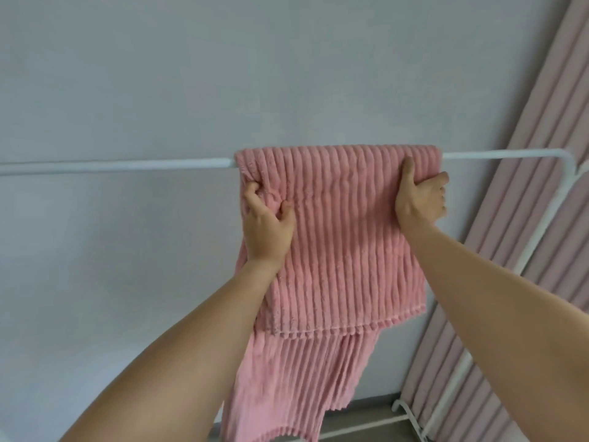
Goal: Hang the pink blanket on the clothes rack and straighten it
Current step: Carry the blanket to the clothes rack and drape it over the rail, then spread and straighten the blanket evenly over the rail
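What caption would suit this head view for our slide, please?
Both hands, left and right, grip the pink blanket draped over the white rack bar.

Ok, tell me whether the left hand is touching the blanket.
Touching. The head view shows the left hand with its fingers curled into the blanket, bunching the cloth just under the rail.

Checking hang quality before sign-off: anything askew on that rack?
Yes. The pink blanket is over the white rail but hangs unevenly: the front layer ends well above the back one, its hem slants, and fabric bunches where the left hand grips. The right hand holds the other edge.
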{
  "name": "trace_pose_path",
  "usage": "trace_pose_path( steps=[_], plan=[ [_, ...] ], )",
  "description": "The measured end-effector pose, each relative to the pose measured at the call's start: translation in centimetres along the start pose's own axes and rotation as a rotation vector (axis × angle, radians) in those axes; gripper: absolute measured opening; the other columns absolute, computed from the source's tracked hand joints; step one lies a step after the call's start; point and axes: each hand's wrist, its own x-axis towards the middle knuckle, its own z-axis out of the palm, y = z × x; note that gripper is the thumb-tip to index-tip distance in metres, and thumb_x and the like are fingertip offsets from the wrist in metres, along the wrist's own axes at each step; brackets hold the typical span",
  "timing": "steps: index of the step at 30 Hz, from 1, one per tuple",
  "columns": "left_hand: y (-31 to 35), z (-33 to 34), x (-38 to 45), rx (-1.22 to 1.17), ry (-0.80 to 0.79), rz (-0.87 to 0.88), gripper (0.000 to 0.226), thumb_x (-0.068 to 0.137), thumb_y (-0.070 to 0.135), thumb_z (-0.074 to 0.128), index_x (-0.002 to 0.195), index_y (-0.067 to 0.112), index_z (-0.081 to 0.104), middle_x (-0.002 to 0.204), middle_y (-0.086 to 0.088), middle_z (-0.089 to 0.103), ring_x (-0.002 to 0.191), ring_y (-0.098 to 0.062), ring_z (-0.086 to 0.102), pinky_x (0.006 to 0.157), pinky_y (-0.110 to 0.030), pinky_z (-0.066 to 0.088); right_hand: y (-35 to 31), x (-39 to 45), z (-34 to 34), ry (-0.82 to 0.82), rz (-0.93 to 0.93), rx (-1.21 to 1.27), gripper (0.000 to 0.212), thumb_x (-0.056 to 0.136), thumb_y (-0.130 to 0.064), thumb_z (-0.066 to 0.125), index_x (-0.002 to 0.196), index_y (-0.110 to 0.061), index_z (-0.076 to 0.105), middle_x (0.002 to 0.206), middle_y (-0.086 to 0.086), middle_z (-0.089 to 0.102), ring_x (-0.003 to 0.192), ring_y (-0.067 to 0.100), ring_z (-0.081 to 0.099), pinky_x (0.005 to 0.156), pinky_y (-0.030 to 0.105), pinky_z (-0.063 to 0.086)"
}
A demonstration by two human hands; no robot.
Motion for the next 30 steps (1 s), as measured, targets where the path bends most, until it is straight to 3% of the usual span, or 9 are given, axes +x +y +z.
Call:
trace_pose_path(
  steps=[2, 5, 8, 11, 17, 19, 23, 27, 30],
  plan=[
    [0.6, -0.2, -0.5, 0.003, 0.006, -0.016, 0.055, 0.086, 0.027, 0.059, 0.131, 0.017, 0.029, 0.129, -0.011, 0.056, 0.109, -0.035, 0.061, 0.085, -0.043, 0.053, 0.6, -0.3, -0.5, -0.035, -0.046, 0.045, 0.081, 0.087, -0.073, 0.037, 0.127, -0.003, 0.045, 0.131, 0.022, 0.055, 0.122, 0.039, 0.051, 0.101, 0.046, 0.039],
    [1.3, -0.1, -1.0, 0.035, -0.006, -0.012, 0.054, 0.088, 0.025, 0.059, 0.132, 0.015, 0.030, 0.127, -0.012, 0.058, 0.103, -0.035, 0.063, 0.081, -0.038, 0.052, 0.7, -0.9, -1.3, 0.043, -0.105, -0.004, 0.069, 0.093, -0.064, 0.041, 0.120, -0.001, 0.047, 0.127, 0.023, 0.054, 0.119, 0.041, 0.051, 0.097, 0.047, 0.041],
    [1.0, -0.3, -1.8, 0.088, -0.036, -0.021, 0.055, 0.090, 0.029, 0.057, 0.133, 0.015, 0.028, 0.118, -0.015, 0.062, 0.093, -0.037, 0.065, 0.070, -0.033, 0.046, 1.7, -1.5, -2.1, -0.042, -0.120, -0.083, 0.058, 0.099, -0.055, 0.036, 0.117, -0.002, 0.048, 0.121, 0.025, 0.061, 0.111, 0.045, 0.057, 0.089, 0.046, 0.044],
    [-0.3, -0.8, -3.1, 0.182, -0.104, -0.061, 0.056, 0.092, 0.033, 0.053, 0.136, 0.014, 0.024, 0.115, -0.021, 0.065, 0.087, -0.045, 0.066, 0.066, -0.037, 0.047, 3.7, -3.0, -2.7, -0.109, -0.128, -0.116, 0.056, 0.102, -0.052, 0.035, 0.114, 0.000, 0.051, 0.117, 0.030, 0.061, 0.108, 0.047, 0.058, 0.085, 0.046, 0.045],
    [-3.1, -2.3, -4.7, 0.217, -0.364, -0.161, 0.054, 0.096, 0.026, 0.049, 0.139, 0.023, 0.018, 0.133, -0.020, 0.056, 0.107, -0.046, 0.061, 0.084, -0.048, 0.053, 7.4, -6.0, -2.0, -0.342, -0.069, -0.267, 0.055, 0.101, -0.049, 0.036, 0.119, -0.001, 0.055, 0.124, 0.029, 0.060, 0.114, 0.046, 0.057, 0.093, 0.044, 0.045],
    [-2.8, -2.8, -4.6, 0.286, -0.397, -0.205, 0.057, 0.093, 0.023, 0.050, 0.140, 0.015, 0.020, 0.130, -0.022, 0.054, 0.105, -0.046, 0.059, 0.084, -0.050, 0.052, 6.9, -6.3, -2.6, -0.426, -0.061, -0.319, 0.053, 0.099, -0.045, 0.042, 0.125, -0.001, 0.057, 0.128, 0.026, 0.060, 0.117, 0.043, 0.057, 0.096, 0.041, 0.045],
    [0.0, -3.2, -3.1, 0.345, -0.160, -0.061, 0.057, 0.080, 0.025, 0.062, 0.128, 0.004, 0.039, 0.112, -0.022, 0.055, 0.098, -0.042, 0.056, 0.084, -0.049, 0.048, 4.0, -5.7, -3.9, -0.331, -0.017, -0.181, 0.055, 0.086, -0.031, 0.060, 0.128, 0.002, 0.044, 0.129, 0.024, 0.057, 0.119, 0.042, 0.055, 0.095, 0.042, 0.044],
    [4.0, -4.0, 0.0, 0.111, 0.008, -0.069, 0.060, 0.085, 0.039, 0.055, 0.138, 0.018, 0.039, 0.114, -0.016, 0.058, 0.103, -0.037, 0.056, 0.092, -0.048, 0.047, 0.7, -3.7, -5.0, -0.123, -0.092, -0.027, 0.070, 0.086, -0.041, 0.058, 0.138, 0.000, 0.034, 0.134, 0.024, 0.049, 0.125, 0.041, 0.046, 0.103, 0.046, 0.038],
    [6.9, -4.2, 2.6, 0.094, 0.023, -0.095, 0.051, 0.088, 0.040, 0.051, 0.137, 0.029, 0.040, 0.111, -0.013, 0.061, 0.102, -0.035, 0.059, 0.088, -0.043, 0.049, -1.5, -1.3, -5.7, -0.136, -0.116, 0.075, 0.078, 0.086, -0.049, 0.055, 0.143, -0.003, 0.027, 0.137, 0.021, 0.049, 0.126, 0.040, 0.048, 0.105, 0.046, 0.040]
  ],
)
